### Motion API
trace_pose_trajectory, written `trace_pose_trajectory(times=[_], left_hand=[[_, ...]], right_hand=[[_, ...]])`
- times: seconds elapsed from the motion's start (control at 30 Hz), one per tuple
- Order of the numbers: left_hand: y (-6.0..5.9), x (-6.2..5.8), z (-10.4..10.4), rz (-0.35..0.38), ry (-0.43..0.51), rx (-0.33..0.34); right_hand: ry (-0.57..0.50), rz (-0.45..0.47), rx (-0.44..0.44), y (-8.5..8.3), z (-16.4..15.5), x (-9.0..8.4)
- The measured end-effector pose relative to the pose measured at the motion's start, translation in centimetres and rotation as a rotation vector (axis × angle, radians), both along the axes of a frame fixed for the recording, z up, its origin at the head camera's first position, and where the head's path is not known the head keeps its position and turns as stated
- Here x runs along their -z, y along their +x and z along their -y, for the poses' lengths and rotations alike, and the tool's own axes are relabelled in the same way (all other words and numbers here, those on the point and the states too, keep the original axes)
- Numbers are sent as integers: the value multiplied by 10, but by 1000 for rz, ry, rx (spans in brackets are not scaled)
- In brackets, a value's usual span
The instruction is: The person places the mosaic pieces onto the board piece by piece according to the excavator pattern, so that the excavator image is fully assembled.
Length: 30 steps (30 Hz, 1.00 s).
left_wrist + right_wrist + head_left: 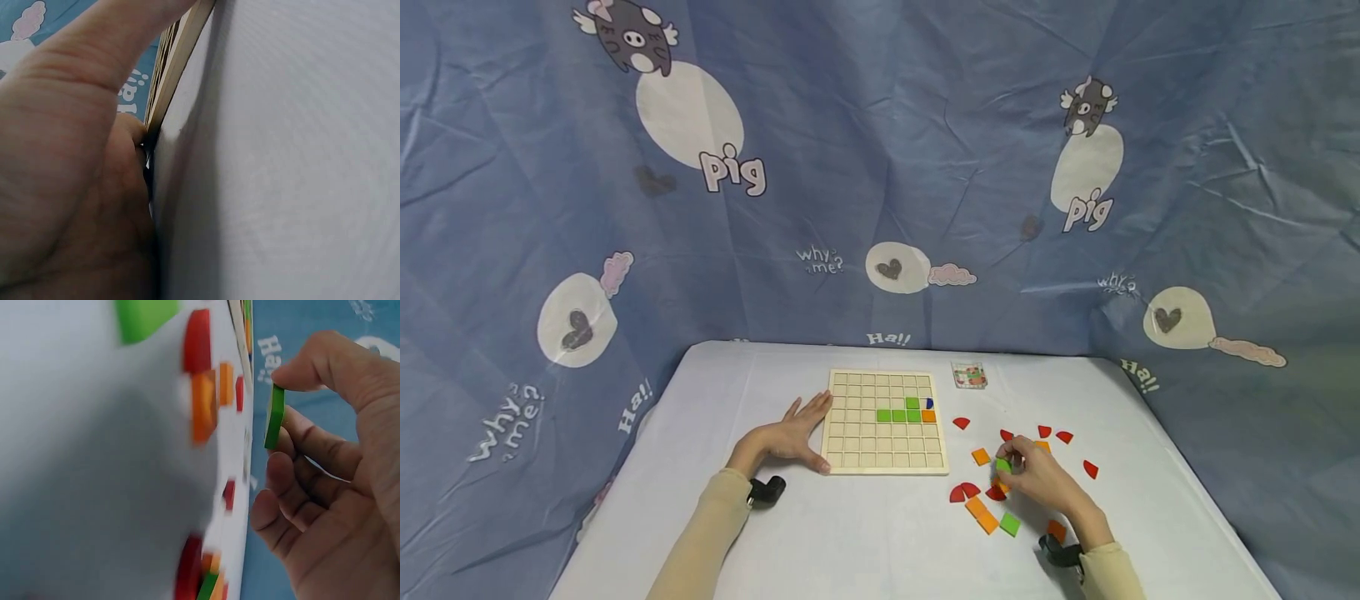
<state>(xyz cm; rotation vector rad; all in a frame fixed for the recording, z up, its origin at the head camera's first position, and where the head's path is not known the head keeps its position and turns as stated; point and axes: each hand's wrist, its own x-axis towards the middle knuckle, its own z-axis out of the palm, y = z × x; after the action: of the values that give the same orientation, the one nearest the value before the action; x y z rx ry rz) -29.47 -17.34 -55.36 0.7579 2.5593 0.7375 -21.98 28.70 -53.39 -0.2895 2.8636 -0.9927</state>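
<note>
A green square piece is pinched between the thumb and fingers of the right hand. It is held raised over the bench, between the wooden board and the bench's right edge. The left hand is spread, thumb well apart from the fingers, and is rested against the board's left side.

The board is laid flat about midway between the bench's left and right edges, and is divided into square cells. In its right half, three green squares are set in a row, with an orange square at their right end. Another green square is placed above the row's third, and a dark blue piece lies above the orange one.

Red rounded pieces, orange pieces and one loose green square are scattered around the right hand, toward the bench's right edge. A small printed card is laid near the bench's far edge, beyond which a blue printed cloth is hung.
</note>
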Motion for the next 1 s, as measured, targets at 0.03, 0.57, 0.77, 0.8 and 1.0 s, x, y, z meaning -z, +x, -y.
trace_pose_trajectory(times=[0.03,0.57,0.77,0.8,1.0], left_hand=[[0,0,0,1,-4,0],[-1,-1,1,12,-11,-4],[-1,0,0,10,-9,-2],[-1,0,0,9,-9,-2],[-1,1,1,13,-1,-3]], right_hand=[[-6,-10,-14,-4,5,-1],[-15,-142,-308,-90,103,-11],[33,-117,-338,-114,140,-6],[37,-111,-343,-117,146,-6],[68,-121,-386,-129,170,2]])
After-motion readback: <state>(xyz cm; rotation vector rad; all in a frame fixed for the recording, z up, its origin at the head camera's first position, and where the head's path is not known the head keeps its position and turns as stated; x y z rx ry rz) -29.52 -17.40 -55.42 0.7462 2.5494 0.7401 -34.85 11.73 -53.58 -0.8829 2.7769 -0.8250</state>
